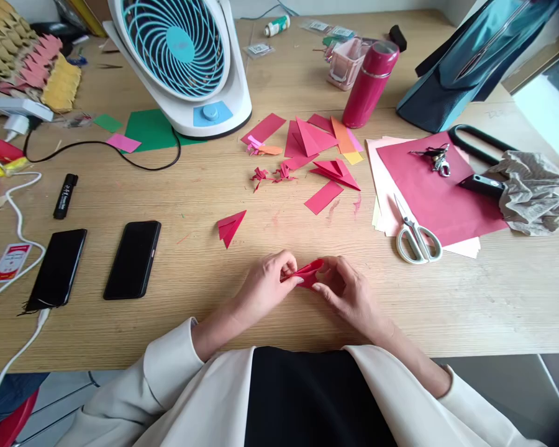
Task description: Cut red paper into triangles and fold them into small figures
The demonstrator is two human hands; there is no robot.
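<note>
A small folded piece of red paper (310, 272) is pinched between both my hands just above the wooden table (261, 205), near its front edge. My left hand (268, 285) grips its left end with fingertips. My right hand (347, 292) holds the right end, fingers curled around it. A finished folded red triangle (230, 226) lies a little beyond my left hand. More red and pink paper pieces (314, 143) and small folded scraps (272, 175) are scattered further back.
Scissors (414, 236) lie on a stack of red and cream sheets (438, 186) at right, with keys (435, 156). Two black phones (133, 259) (58, 267), a marker (65, 195) and cables sit at left. A fan (186, 62), a red bottle (370, 84) and a blue bag (475, 59) stand behind.
</note>
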